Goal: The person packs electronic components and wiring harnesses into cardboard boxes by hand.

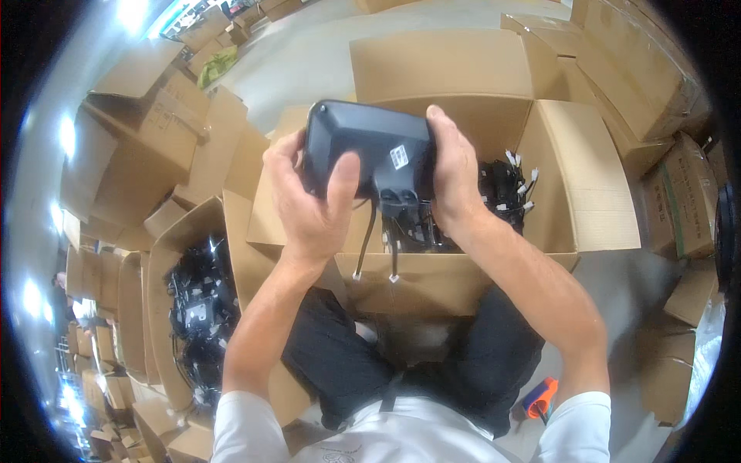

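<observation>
A dark grey, rounded rectangular plastic device (369,147) with a small white sticker on its back is held up over an open cardboard box (587,185). My left hand (309,197) grips its left end, thumb across the back. My right hand (454,166) grips the right end. Short black cables (378,239) with white plug ends hang from the device's lower middle. Inside the box, behind the device, lies a tangle of black parts with white connectors (505,189).
A second open carton (158,262) at my left is filled with black wired parts (202,309). Stacks of flattened and closed cardboard boxes ring the floor, including at the right (679,201). An orange and blue tool (540,397) lies by my right knee.
</observation>
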A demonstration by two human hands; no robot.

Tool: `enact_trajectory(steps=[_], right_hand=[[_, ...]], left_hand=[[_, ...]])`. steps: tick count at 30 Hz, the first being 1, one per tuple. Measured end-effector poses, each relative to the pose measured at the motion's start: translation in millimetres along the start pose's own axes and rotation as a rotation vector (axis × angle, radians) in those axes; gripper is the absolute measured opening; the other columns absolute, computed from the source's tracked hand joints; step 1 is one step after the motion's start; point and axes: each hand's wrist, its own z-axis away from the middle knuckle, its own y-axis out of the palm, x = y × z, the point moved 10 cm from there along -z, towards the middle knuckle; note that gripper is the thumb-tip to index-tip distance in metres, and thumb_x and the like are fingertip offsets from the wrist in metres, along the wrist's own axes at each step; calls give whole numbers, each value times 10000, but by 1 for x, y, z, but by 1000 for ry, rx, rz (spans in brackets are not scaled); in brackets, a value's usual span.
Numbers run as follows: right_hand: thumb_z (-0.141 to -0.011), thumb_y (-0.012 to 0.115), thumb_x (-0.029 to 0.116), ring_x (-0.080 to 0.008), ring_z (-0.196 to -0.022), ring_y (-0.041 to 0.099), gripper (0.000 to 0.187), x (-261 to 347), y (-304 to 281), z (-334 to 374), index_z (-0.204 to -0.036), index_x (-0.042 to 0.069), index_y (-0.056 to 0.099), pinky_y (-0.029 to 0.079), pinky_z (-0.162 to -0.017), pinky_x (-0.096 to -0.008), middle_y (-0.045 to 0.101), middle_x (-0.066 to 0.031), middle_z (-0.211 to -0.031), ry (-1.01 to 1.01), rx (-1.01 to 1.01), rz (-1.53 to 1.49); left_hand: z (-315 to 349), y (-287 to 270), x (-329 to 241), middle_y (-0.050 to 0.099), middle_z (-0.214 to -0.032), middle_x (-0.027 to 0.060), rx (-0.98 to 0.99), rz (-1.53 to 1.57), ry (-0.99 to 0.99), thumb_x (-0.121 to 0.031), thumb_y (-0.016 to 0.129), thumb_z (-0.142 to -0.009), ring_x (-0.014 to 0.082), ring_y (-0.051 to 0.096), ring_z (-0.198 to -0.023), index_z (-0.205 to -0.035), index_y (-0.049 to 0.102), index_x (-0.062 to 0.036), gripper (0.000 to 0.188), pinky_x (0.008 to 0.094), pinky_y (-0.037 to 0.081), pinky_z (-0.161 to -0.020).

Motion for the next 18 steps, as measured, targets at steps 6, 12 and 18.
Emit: enact_trajectory(steps=[6, 12, 18], right_hand=[[-892, 741, 407, -150, -688, 560, 452, 108, 20, -2, -930, -30, 633, 491, -653, -311, 606, -73, -740, -626, 98, 664], [-834, 754, 569, -270, -984, 696, 741, 82, 29, -34, -1197, -59, 603, 537, -846, -392, 706, -199, -1019, -437, 305, 802], [-788, 797, 616, -153, -1014, 632, 848, -50, -25, -30, -1293, -21, 555, 527, -905, -303, 658, -83, -1075, 448, 716, 396]], left_hand=[[-34, 30, 3, 623, -1217, 180, 431, 170, -145, -257, 852, -799, 209, 621, -1093, -1347, 509, 81, 730, 336, 515, -941], [-13, 79, 33, 701, -1082, 123, 614, 480, -449, -249, 792, -872, 164, 668, -968, -1277, 591, 67, 552, 298, 546, -870], [3, 112, 134, 655, -1103, 123, 216, 735, -856, -314, 727, -950, 173, 653, -972, -1232, 532, 40, 493, 332, 551, -873]])
